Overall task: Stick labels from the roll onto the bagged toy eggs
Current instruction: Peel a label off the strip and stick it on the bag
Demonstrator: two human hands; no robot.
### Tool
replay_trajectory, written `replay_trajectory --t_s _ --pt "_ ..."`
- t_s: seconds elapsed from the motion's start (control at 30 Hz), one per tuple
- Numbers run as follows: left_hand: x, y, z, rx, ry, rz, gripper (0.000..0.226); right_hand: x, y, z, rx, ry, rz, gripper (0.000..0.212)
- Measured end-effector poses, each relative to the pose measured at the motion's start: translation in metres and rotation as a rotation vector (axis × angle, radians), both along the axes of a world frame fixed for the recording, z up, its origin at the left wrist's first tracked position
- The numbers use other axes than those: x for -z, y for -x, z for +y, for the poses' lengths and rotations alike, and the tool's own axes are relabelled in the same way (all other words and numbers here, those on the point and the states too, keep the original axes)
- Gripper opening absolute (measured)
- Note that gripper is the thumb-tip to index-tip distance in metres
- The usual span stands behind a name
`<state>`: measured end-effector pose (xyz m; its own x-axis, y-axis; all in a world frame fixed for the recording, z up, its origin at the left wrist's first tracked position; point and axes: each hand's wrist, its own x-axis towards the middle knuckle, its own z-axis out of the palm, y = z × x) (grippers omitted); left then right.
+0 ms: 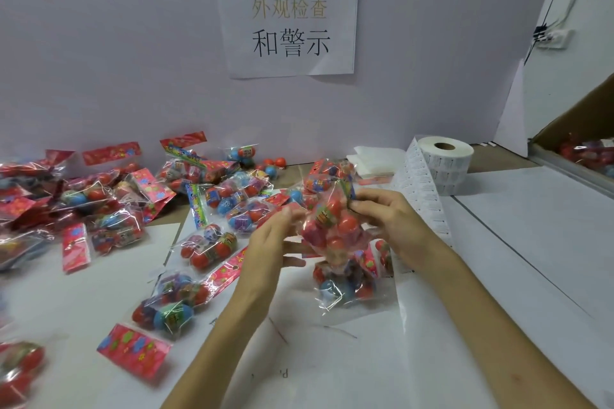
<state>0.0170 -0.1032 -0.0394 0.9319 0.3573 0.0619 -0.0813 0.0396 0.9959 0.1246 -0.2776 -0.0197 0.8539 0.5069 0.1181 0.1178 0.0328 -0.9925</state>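
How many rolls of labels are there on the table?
1. The label roll stands at the far right of the table, near the wall; its strip trails down behind the right hand, which pinches a bag of toy eggs. Others may be hidden.

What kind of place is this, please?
Probably a packing or inspection bench in a toy workshop: many bags of toy eggs lie about, a label roll stands ready, and a printed sign hangs behind.
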Motion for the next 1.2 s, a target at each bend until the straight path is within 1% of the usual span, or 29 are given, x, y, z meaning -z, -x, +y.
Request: replay_trajectory --t_s 0.03,0.07,0.17,0.23,0.27,0.33,0.37,0.4,0.47,0.5,0.57,0.67,0.77,0.8,0.9,0.93,1.0,1.1,1.17,1.2 --pt "-0.002 0.001 0.0 0.047 0.047 0.024 0.051 0.002 0.001 0.0 -0.021 0.014 -0.011 0.019" --pt "-0.003 0.002 -0.001 0.081 0.032 0.028 0.05 0.004 0.003 0.0 -0.046 0.031 -0.026 0.022" --pt "0.0 0.004 -0.004 0.131 -0.103 -0.001 0.027 0.008 0.008 -0.001 -0.135 0.09 -0.105 0.02" --pt "0.001 0.007 -0.005 0.197 -0.136 -0.011 0.022 0.008 0.01 0.0 -0.139 0.119 -0.148 0.014" --pt "0.0 0.008 -0.006 0.218 -0.132 -0.011 0.022 0.009 0.011 0.002 -0.124 0.12 -0.165 0.014" --pt "-0.001 0.009 -0.008 0.199 -0.112 -0.003 0.024 0.009 0.012 0.005 -0.086 0.087 -0.166 0.014" --pt "-0.001 0.009 -0.008 0.168 -0.104 0.004 0.024 0.009 0.013 0.006 -0.063 0.072 -0.147 0.011" --pt "-0.001 0.009 -0.008 0.135 -0.093 0.01 0.021 0.009 0.014 0.007 -0.043 0.068 -0.116 0.013" --pt "-0.001 0.008 -0.006 0.076 -0.057 0.013 0.016 0.01 0.014 0.007 -0.042 0.083 -0.028 0.036" --pt "-0.001 0.007 -0.005 0.046 -0.038 0.016 0.016 0.01 0.014 0.007 -0.062 0.097 0.016 0.045" --pt "-0.001 0.007 -0.004 -0.012 -0.007 0.013 0.018 0.01 0.016 0.007 -0.118 0.126 0.059 0.05" --pt "-0.001 0.006 -0.003 -0.086 -0.001 -0.021 0.027 0.014 0.021 0.009 -0.158 0.117 0.031 0.038" --pt "-0.002 0.006 -0.003 -0.106 0.026 -0.033 0.027 0.017 0.024 0.011 -0.155 0.094 0.002 0.021" --pt "-0.002 0.006 -0.004 -0.107 0.035 -0.034 0.025 0.016 0.025 0.012 -0.15 0.084 0.005 0.022" --pt "-0.003 0.006 -0.005 -0.105 0.069 -0.027 0.015 0.015 0.025 0.013 -0.152 0.003 0.077 0.041" --pt "-0.003 0.007 -0.005 -0.103 0.08 -0.029 0.014 0.015 0.025 0.013 -0.155 -0.011 0.091 0.044" --pt "-0.005 0.007 -0.004 -0.093 0.096 -0.035 0.012 0.017 0.024 0.014 -0.153 -0.017 0.105 0.04" --pt "-0.004 0.008 -0.004 -0.07 0.089 -0.024 0.017 0.021 0.023 0.014 -0.135 -0.023 0.137 0.034" --pt "-0.003 0.007 -0.005 -0.057 0.069 -0.003 0.022 0.022 0.023 0.013 -0.129 -0.05 0.137 0.024" --pt "-0.002 0.007 -0.005 -0.052 0.061 0.008 0.026 0.021 0.023 0.011 -0.127 -0.066 0.13 0.025"
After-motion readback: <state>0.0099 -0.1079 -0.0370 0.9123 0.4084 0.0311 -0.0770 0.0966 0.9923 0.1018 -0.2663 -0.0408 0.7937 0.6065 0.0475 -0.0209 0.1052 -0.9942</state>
